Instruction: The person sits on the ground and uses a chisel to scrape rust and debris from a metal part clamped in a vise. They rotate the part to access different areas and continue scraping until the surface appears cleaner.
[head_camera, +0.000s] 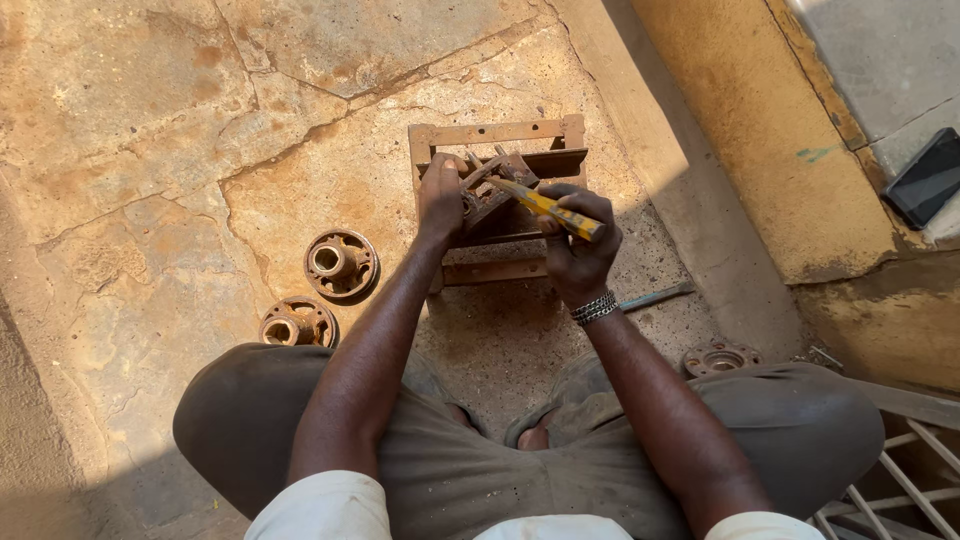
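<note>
The rusty part (487, 195), judged heavy and stiff, is pinned by the left hand (441, 200) while the yellow tool (548, 208) is clenched in the right hand (580, 245).

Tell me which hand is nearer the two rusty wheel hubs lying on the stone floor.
Left. The left hand rests on the rusty metal frame, just up and right of the wheel hubs. The right hand, gripping a yellow-handled tool, is farther right.
</note>
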